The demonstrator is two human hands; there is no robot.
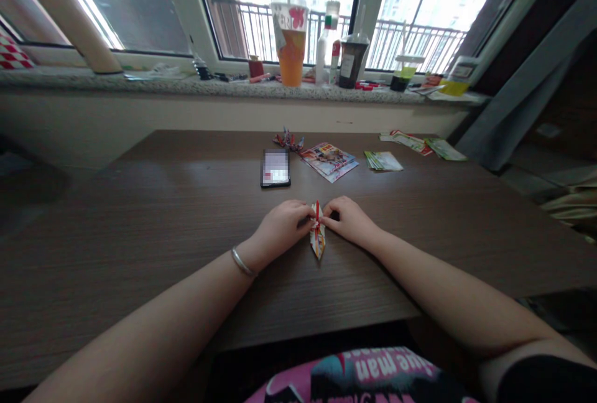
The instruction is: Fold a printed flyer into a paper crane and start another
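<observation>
A narrow folded paper piece (318, 241), white and yellow with a red stripe and pointed at its near end, lies on the table in front of me. My left hand (286, 222) pinches its left edge between thumb and fingers. From the other side, my right hand (347, 219) pinches the right edge near the upper half. The fingertips almost meet over the red stripe. Beyond the hands lies a phone (275, 168) with a lit screen. Near it are folded paper shapes (288, 140) in red and blue, and a stack of printed sheets (330, 162).
Green-and-white paper slips (383, 161) and more printed strips (415, 143) lie at the table's (163, 235) far right. On the windowsill (158, 84) stand an orange drink cup (292, 55), a dark drink cup (353, 61), a clear bottle (323, 55) and a cardboard tube (69, 11).
</observation>
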